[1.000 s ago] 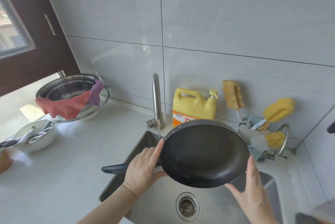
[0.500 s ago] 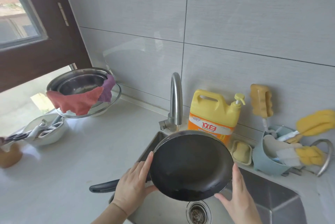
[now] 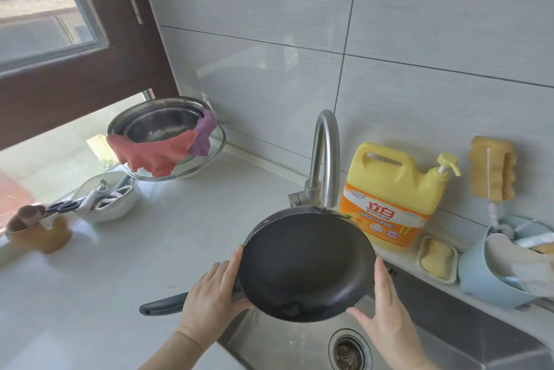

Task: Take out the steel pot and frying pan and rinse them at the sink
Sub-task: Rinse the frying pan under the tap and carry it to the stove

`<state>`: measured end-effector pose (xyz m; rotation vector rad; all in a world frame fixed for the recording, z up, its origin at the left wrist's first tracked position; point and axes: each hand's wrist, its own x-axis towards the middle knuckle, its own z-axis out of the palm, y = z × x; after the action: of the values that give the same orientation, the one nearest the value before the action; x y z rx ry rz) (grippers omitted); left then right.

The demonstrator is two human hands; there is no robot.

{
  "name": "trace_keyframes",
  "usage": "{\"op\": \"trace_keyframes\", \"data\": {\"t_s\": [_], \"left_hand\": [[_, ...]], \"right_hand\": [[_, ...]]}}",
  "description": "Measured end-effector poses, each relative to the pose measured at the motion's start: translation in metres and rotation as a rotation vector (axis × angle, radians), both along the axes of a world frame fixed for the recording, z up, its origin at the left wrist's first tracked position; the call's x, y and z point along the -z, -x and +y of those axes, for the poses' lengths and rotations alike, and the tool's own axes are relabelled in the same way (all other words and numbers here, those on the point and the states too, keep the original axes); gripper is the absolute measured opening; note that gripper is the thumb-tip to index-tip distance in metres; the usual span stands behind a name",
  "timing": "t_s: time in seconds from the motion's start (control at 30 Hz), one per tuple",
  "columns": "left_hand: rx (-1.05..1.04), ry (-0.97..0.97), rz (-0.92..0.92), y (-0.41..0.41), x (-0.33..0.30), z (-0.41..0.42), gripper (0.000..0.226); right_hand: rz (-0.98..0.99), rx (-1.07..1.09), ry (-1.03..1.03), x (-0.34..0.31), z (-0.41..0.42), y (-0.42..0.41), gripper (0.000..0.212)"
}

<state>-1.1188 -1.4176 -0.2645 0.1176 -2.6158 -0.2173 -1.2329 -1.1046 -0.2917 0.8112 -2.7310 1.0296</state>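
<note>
A black frying pan hangs tilted over the steel sink, just below the faucet. My left hand grips the pan's left rim where the dark handle joins it. My right hand presses flat against the right rim. No water stream is visible. A steel pot sits in a glass bowl at the back left, draped with a red and a purple cloth.
A yellow detergent jug stands right of the faucet, with a soap dish and a blue caddy beyond it. A sponge hangs on the wall. A white bowl of utensils sits on the left counter. The drain lies below.
The view has swung left and down, so the pan and hands sit lower right in frame. Both hands keep their grip on the pan over the sink.
</note>
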Motion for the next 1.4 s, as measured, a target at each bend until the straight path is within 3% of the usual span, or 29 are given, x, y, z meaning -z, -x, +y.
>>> {"op": "trace_keyframes", "data": {"t_s": [0.23, 0.27, 0.37, 0.5, 0.6, 0.7, 0.73, 0.93, 1.1, 1.4], "left_hand": [[0.105, 0.004, 0.005, 0.032, -0.003, 0.044, 0.092], [0.133, 0.0, -0.004, 0.036, -0.004, 0.05, 0.094], [0.21, 0.007, 0.003, 0.049, -0.007, 0.065, 0.104], [0.222, 0.022, 0.032, 0.058, -0.018, 0.073, 0.113], [0.208, -0.015, 0.012, 0.055, -0.017, 0.067, 0.105], [0.138, -0.067, -0.03, 0.046, -0.017, 0.054, 0.099], [0.11, -0.068, -0.041, 0.042, -0.017, 0.049, 0.097], [0.034, -0.015, -0.06, 0.009, -0.003, 0.018, 0.101], [0.009, 0.039, 0.009, -0.002, -0.005, 0.009, 0.098], [0.103, 0.066, -0.022, 0.026, -0.019, 0.047, 0.094]], "right_hand": [[0.057, 0.152, 0.055, 0.0, 0.048, 0.003, 0.159], [0.038, 0.181, 0.088, -0.002, 0.053, 0.002, 0.153], [0.117, 0.221, 0.145, -0.008, 0.071, 0.0, 0.106], [0.172, 0.26, 0.123, -0.007, 0.083, 0.009, 0.1], [0.133, 0.262, 0.076, -0.01, 0.08, 0.013, 0.107], [-0.016, 0.264, 0.014, -0.003, 0.067, 0.014, 0.154], [-0.038, 0.223, 0.002, 0.0, 0.062, 0.013, 0.16], [0.04, 0.012, 0.029, -0.001, 0.019, 0.003, 0.15], [0.025, -0.012, 0.017, 0.002, 0.004, 0.0, 0.141], [0.148, 0.06, 0.055, -0.004, 0.054, 0.0, 0.156]]}}
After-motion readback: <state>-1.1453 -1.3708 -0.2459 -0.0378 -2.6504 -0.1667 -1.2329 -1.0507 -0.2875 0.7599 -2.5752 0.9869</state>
